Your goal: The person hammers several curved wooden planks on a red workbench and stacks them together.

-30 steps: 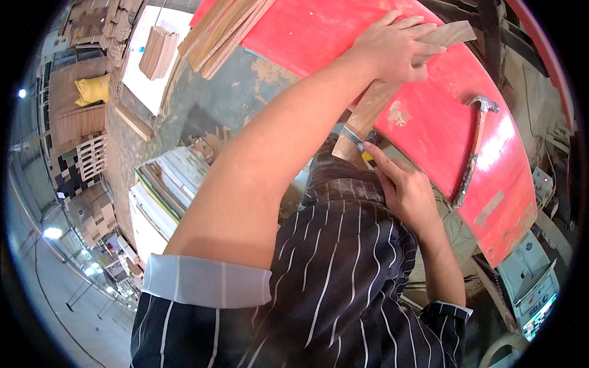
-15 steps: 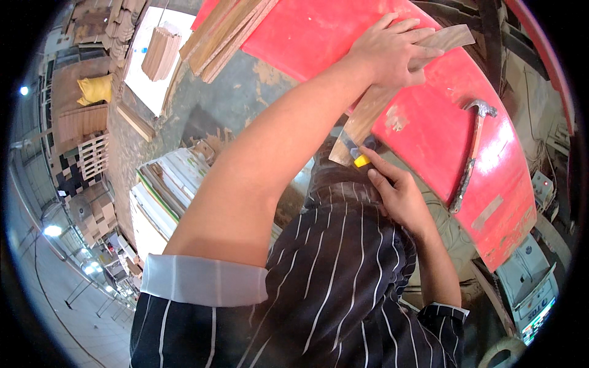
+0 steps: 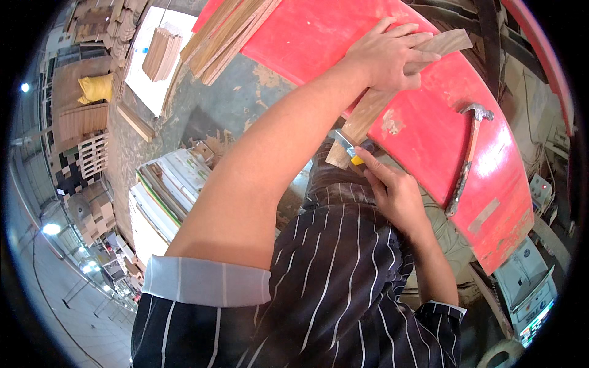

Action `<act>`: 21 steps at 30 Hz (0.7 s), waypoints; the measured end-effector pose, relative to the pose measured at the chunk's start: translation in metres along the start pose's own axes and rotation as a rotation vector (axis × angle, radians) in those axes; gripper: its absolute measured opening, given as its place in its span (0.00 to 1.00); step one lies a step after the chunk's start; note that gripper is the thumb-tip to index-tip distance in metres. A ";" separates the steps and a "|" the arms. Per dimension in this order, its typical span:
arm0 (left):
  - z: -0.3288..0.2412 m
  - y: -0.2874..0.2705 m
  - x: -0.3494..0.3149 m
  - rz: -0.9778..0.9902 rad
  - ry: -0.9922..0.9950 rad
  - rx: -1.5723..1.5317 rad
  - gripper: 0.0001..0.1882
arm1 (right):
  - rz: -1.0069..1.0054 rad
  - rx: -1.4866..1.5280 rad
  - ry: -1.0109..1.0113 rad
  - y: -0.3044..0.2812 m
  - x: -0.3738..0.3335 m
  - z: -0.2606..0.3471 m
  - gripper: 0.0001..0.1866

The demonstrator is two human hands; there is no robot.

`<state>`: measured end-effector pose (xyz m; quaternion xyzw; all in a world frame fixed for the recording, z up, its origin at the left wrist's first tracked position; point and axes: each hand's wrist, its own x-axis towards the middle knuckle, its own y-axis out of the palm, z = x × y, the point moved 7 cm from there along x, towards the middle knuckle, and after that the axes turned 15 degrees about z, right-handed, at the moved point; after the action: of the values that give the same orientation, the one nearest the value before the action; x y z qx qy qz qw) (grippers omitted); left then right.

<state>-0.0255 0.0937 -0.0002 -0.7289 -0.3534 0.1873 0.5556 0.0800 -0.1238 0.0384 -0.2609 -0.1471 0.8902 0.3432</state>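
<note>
My left hand (image 3: 392,60) lies spread over a flat wooden strip (image 3: 373,110), holding it down on the red tabletop (image 3: 429,116). The strip slants from the table's far edge toward my body, and its lower end juts out past the near edge above my lap. In my right hand (image 3: 396,190) is a utility knife (image 3: 356,159) with a yellow part near its blade. The fingers are closed around it, hiding most of the handle. Its blade crosses the strip near the lower end; whether it cuts in, I cannot tell.
A claw hammer (image 3: 469,156) rests on the red tabletop to the right. Long wooden strips (image 3: 227,40) are piled at the far left, near a bundle of short pieces (image 3: 161,54) on a white board (image 3: 140,73). A stack of panels (image 3: 161,202) stands left of me.
The knife has moved slightly up and left, and its blade now shows more plainly across the strip. The strip's lower end has shifted slightly toward me. The left hand has moved only a little.
</note>
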 end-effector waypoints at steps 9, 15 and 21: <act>-0.002 -0.002 -0.001 -0.011 -0.012 -0.008 0.32 | 0.076 -0.132 0.001 -0.003 0.002 0.006 0.31; -0.003 -0.004 0.000 -0.002 -0.010 -0.011 0.31 | 0.127 0.132 0.049 -0.002 0.006 -0.001 0.30; -0.003 -0.006 0.000 -0.008 0.020 -0.024 0.31 | 0.196 0.435 0.189 0.008 0.006 -0.012 0.27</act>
<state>-0.0255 0.0927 0.0067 -0.7358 -0.3530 0.1734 0.5513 0.0788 -0.1248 0.0227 -0.2762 0.1064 0.9016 0.3156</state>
